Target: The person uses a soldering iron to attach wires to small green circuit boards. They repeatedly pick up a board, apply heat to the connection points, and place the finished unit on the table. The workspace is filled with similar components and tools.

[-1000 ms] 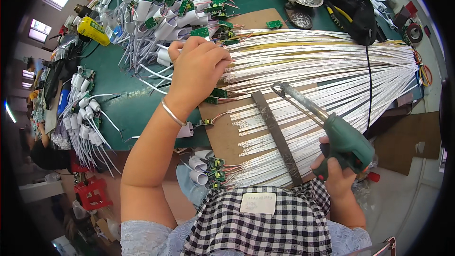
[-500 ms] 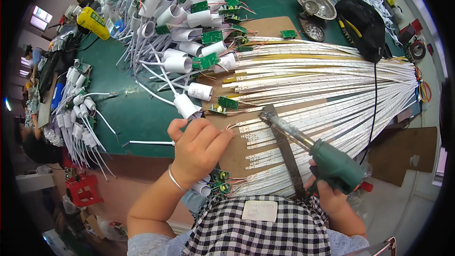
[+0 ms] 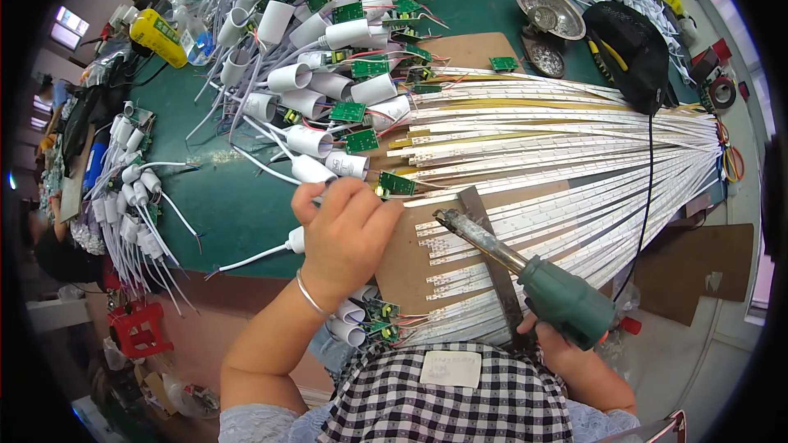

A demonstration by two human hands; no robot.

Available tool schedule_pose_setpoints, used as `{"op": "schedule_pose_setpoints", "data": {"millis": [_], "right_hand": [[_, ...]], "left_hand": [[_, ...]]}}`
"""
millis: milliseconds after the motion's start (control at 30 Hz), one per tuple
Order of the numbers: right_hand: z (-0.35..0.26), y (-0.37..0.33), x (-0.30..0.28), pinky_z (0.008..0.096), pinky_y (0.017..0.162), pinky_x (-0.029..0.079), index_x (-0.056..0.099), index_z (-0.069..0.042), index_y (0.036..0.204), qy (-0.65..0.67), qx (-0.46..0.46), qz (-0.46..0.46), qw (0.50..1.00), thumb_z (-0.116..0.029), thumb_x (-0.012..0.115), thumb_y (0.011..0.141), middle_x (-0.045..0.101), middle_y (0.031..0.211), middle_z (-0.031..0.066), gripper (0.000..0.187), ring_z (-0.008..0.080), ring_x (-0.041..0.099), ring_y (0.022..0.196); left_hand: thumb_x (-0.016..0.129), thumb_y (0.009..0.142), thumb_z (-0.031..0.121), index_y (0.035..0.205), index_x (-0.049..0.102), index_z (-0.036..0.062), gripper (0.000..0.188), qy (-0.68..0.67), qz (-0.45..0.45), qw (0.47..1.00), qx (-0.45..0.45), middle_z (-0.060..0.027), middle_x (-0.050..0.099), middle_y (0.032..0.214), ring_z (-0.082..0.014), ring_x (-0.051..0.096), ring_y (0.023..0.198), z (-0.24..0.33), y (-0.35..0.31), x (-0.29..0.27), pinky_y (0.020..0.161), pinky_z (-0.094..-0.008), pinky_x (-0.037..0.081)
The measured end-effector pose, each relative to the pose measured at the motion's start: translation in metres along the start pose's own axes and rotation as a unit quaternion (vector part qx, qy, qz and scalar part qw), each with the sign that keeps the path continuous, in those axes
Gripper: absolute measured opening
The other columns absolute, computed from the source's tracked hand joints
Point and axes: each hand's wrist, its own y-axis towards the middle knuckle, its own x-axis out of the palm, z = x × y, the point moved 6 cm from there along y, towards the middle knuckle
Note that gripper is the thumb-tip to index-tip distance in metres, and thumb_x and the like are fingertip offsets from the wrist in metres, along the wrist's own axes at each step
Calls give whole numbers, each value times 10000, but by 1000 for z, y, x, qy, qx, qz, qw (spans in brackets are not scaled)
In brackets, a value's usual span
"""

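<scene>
While our right fingers (image 3: 548,340) hold the iron (image 3: 568,303), a slip could scorch the strips (image 3: 591,189) or our left fingers (image 3: 381,223), curled, their grip hidden from us.

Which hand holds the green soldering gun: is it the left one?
No, the green soldering gun is in the right hand.

strips (image 3: 525,135) are lying over a board (image 3: 402,258), a bar (image 3: 506,289) crossing the nearer ones; tubes (image 3: 287,78) are sitting left, a bowl (image 3: 568,10) is standing behind.
</scene>
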Motion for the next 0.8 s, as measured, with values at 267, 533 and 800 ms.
{"op": "schedule_pose_setpoints", "data": {"millis": [267, 533, 800], "right_hand": [[-2, 5, 4, 353, 658, 524, 665, -20, 940, 47, 40, 30, 998, -37, 683, 713, 671, 884, 125, 229, 294, 654, 737], [-25, 22, 5, 355, 639, 530, 657, -24, 927, -43, -83, -12, 996, -29, 658, 699, 654, 858, 125, 228, 304, 647, 714], [-26, 22, 8, 357, 715, 523, 665, -39, 965, -59, -19, -25, 998, -37, 684, 695, 662, 943, 117, 271, 287, 645, 803]], "left_hand": [[695, 681, 151, 813, 663, 174, 137, -38, -10, 999, 25, 58, 557, 751, -142, 570, 868, 17, -13, 2, 878, -412, 254], [615, 722, 159, 777, 608, 191, 64, -26, -8, 999, 47, 56, 538, 773, -117, 579, 957, 17, -16, 3, 926, -409, 231], [610, 745, 153, 783, 605, 193, 56, -30, -3, 997, 65, 54, 535, 775, -113, 579, 982, 17, -17, 4, 964, -427, 220]]}}
